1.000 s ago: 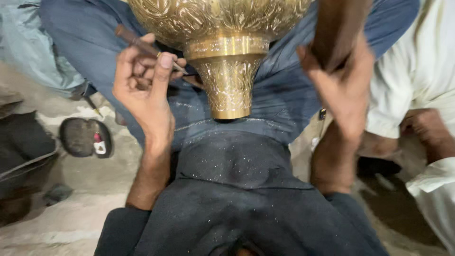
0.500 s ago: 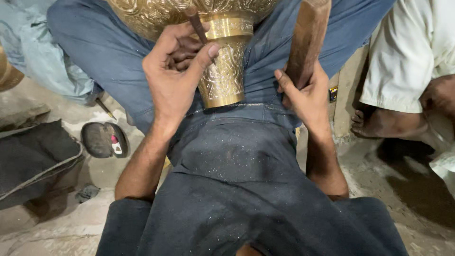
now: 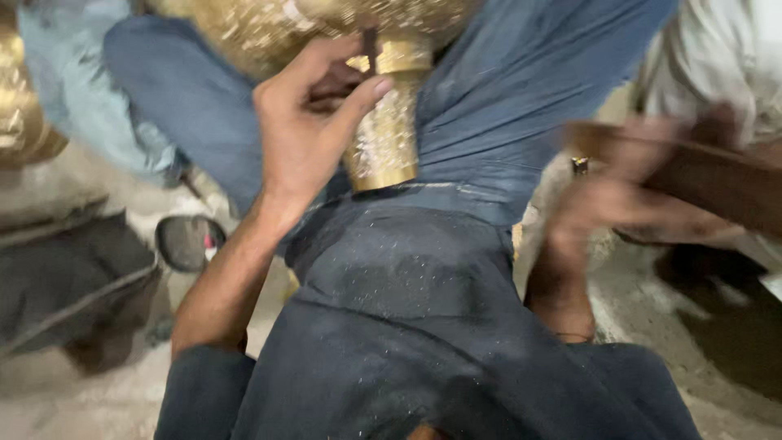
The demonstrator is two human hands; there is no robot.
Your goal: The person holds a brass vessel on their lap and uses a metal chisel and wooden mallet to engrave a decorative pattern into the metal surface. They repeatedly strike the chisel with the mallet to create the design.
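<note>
A large engraved brass vessel (image 3: 383,138) rests between my legs, its ribbed neck pointing toward me. My left hand (image 3: 305,134) grips a thin dark metal punch (image 3: 369,45) held against the neck's collar. My right hand (image 3: 603,200) is blurred with motion at the right, closed around a long brown wooden mallet (image 3: 700,175) that stretches toward the right edge. The mallet is away from the punch, out to the side of my leg.
My dark trousers (image 3: 407,326) are dusted with metal flecks. A small dark round dish (image 3: 189,242) and a dark bag (image 3: 65,277) lie on the dusty floor at left. Another person in white clothing (image 3: 717,57) sits at right; someone in blue (image 3: 73,90) at upper left.
My right hand swung the mallet from upright beside the vessel down and out to the right. My left hand shifted onto the neck, keeping the punch there. The view moved closer.
</note>
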